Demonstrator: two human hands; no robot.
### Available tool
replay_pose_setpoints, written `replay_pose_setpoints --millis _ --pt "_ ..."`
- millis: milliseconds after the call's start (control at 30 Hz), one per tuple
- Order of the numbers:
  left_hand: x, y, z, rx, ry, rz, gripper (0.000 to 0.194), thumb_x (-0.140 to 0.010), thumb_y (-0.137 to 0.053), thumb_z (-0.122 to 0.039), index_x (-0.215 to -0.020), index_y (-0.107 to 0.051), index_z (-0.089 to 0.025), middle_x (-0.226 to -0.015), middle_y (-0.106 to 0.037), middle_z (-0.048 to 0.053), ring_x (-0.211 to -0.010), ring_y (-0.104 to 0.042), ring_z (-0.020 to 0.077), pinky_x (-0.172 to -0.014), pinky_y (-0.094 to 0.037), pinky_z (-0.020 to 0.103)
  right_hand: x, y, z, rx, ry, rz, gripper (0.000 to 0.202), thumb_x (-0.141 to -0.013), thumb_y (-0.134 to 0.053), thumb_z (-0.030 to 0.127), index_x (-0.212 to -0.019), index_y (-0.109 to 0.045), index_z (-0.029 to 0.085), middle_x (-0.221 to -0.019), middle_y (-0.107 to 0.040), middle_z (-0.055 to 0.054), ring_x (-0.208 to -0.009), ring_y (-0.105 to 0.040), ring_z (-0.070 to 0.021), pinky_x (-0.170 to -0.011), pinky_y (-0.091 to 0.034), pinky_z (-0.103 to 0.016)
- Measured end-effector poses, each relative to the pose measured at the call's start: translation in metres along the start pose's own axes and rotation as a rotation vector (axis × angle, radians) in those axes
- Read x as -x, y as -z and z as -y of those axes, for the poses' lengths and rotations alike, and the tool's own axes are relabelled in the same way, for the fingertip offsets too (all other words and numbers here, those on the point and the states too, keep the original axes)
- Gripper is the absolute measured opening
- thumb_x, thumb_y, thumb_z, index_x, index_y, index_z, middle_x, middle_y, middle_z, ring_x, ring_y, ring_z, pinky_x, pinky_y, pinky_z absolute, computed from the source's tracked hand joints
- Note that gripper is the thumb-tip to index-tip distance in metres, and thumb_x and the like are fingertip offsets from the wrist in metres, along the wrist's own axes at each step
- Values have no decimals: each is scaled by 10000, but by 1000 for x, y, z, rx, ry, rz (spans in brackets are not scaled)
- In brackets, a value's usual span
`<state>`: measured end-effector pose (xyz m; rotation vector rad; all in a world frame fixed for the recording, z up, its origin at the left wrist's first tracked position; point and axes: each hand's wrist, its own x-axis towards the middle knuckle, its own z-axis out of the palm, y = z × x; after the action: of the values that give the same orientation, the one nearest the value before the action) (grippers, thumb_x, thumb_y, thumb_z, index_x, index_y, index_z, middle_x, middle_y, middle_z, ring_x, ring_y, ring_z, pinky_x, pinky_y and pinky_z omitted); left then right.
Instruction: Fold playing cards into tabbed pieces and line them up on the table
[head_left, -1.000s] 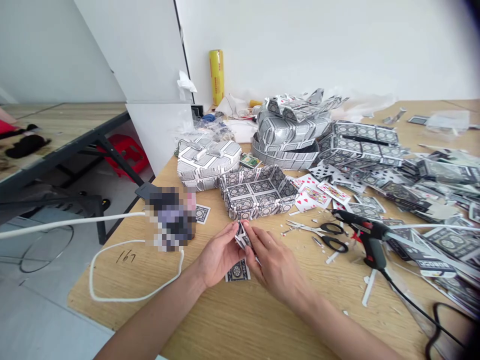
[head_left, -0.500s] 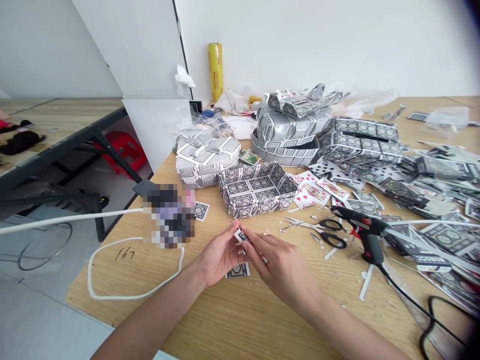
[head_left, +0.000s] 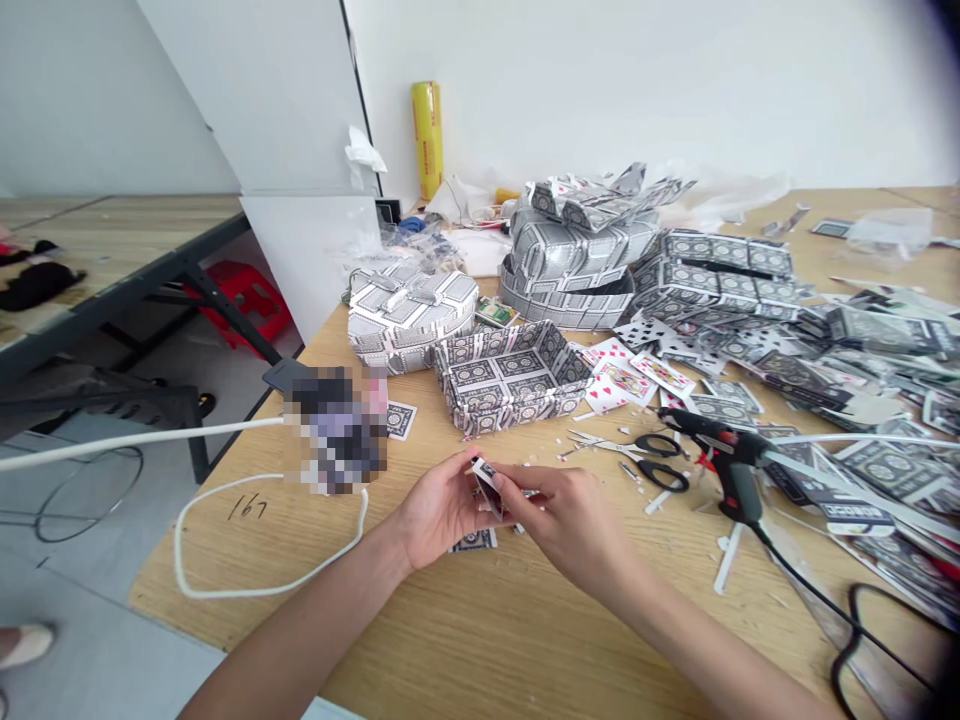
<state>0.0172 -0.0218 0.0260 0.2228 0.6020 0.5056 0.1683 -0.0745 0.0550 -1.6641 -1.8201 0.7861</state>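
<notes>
Between my two hands is a folded playing card (head_left: 489, 484), tilted up above the table. My left hand (head_left: 441, 510) curls round its left side, with the thumb near the card's top edge. My right hand (head_left: 566, 510) pinches its right side between thumb and fingers. Beneath the hands another patterned card (head_left: 475, 540) lies on the wood, partly covered. Just beyond my fingers stands an open rectangular box made of cards (head_left: 517, 385). Scissors with black handles (head_left: 637, 452) lie to the right of my right hand.
A black glue gun (head_left: 731, 460) rests on the right, its dark cable running toward the front. Heaps of cards (head_left: 870, 400) spread along the right. Card-woven boxes (head_left: 581, 250) stand behind, with a heart-shaped one (head_left: 412, 310) at left. A white cable (head_left: 180, 540) loops at left.
My right fingers have shifted on the card, which now stands more open and shows more of its face. My left hand stays almost in place. A shoe has appeared at the lower left.
</notes>
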Motion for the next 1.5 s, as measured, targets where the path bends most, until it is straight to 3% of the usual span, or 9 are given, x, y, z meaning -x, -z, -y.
replay_pose_setpoints --millis 133,267,467,600,800,1067,1200,1333,1500 --pt "-1 3 1 -5 4 38 295 -947 -448 -287 -825 -648 -107 -791 -713 92 -755 -690 192 -734 -531 317 0 1 1 14 9 7 307 -938 -447 350 -944 -735 244 -803 -749 -24 -662 -677 -175 -597 -440 -226" --pt "-1 2 1 -22 4 37 334 -961 -413 -288 -832 -656 -98 -811 -719 107 -746 -687 173 -690 -525 272 1 -2 4 99 -10 -27 292 -929 -465 388 -1034 -697 245 -885 -746 -37 -745 -691 -201 -642 -452 -255" --pt "-1 -1 2 -34 29 39 375 -972 -377 -275 -809 -666 -101 -798 -718 100 -683 -676 150 -639 -528 252 0 -2 3 125 -73 -12 276 -923 -440 364 -865 -668 220 -756 -732 -40 -656 -681 -182 -570 -431 -235" --pt "-1 0 3 -35 30 27 378 -975 -371 -276 -821 -669 -101 -802 -715 100 -717 -684 163 -649 -544 267 1 -3 2 134 -45 -20 260 -918 -434 340 -861 -656 218 -781 -734 -42 -681 -684 -182 -589 -423 -237" --pt "0 0 7 -22 -74 -26 307 -960 -443 -300 -851 -660 -112 -795 -701 56 -675 -663 118 -653 -554 241 0 -8 6 249 -31 -42 254 -927 -423 360 -853 -614 211 -759 -719 -32 -648 -671 -190 -575 -376 -250" --pt "-1 0 5 -25 45 -2 358 -967 -416 -342 -898 -649 -79 -836 -686 94 -701 -653 128 -657 -559 246 -9 2 6 128 -53 -7 201 -886 -473 295 -806 -639 218 -757 -721 -15 -659 -659 -171 -595 -392 -241" --pt "1 -1 8 -79 -102 -39 213 -923 -524 -320 -912 -620 -130 -795 -654 32 -643 -617 98 -629 -557 234 -6 3 10 156 -26 -35 187 -881 -478 289 -876 -650 216 -808 -730 -29 -690 -667 -177 -624 -410 -245" --pt "4 -3 11 -133 -244 -59 156 -856 -634 -304 -867 -590 -155 -859 -661 29 -708 -632 102 -633 -551 214 -3 1 12 179 5 -53 268 -926 -435 376 -854 -634 212 -761 -725 -38 -663 -670 -183 -592 -399 -246" --pt "3 -2 9 -82 -87 -16 289 -932 -493 -367 -915 -631 -114 -815 -651 61 -700 -630 116 -676 -559 245 -7 2 9 88 24 -15 280 -944 -426 358 -821 -628 209 -736 -718 -30 -630 -658 -169 -569 -403 -240"
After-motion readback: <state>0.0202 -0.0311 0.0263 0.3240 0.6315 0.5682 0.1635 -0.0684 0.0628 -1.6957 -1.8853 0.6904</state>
